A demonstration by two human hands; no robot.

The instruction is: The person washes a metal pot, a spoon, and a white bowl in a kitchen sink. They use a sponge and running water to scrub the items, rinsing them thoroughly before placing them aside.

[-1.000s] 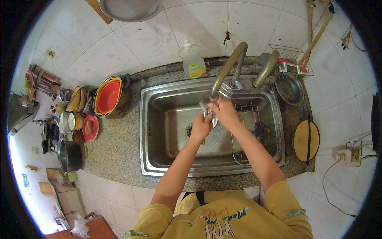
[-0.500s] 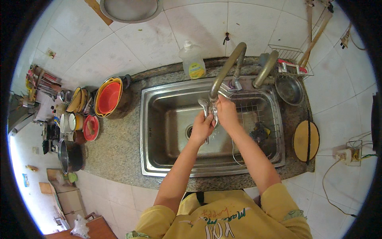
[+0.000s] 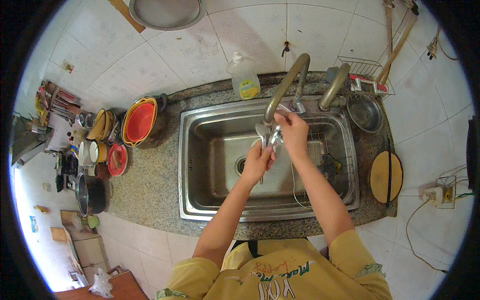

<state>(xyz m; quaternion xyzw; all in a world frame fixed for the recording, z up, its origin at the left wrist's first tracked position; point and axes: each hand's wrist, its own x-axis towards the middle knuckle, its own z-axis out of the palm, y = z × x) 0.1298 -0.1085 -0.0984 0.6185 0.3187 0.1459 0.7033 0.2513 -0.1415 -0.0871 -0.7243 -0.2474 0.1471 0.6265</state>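
Note:
Over the sink (image 3: 200,206), my left hand (image 3: 256,162) is closed around several metal spoons (image 3: 262,131). Their shiny bowls point up toward the mouth of the curved faucet (image 3: 276,97), and a handle sticks out below the fist. Just right of the spoon bowls is my right hand (image 3: 294,134), its fingers curled near the faucet mouth. What lies between those fingers is hidden. Water seems to run onto the spoons, though the stream is hard to make out.
A wire rack (image 3: 345,172) with a dark scrubber sits in the sink's right side. Behind the sink stands a dish soap bottle (image 3: 244,77). Left on the counter are a red basin (image 3: 140,122) and a black pot (image 3: 90,195); right, a metal bowl (image 3: 364,112) and round board (image 3: 385,177).
My right hand has shifted slightly right and up, away from the left, and its fingers have lifted off the spoons' lower part. The left hand still holds the spoons, a little further right.

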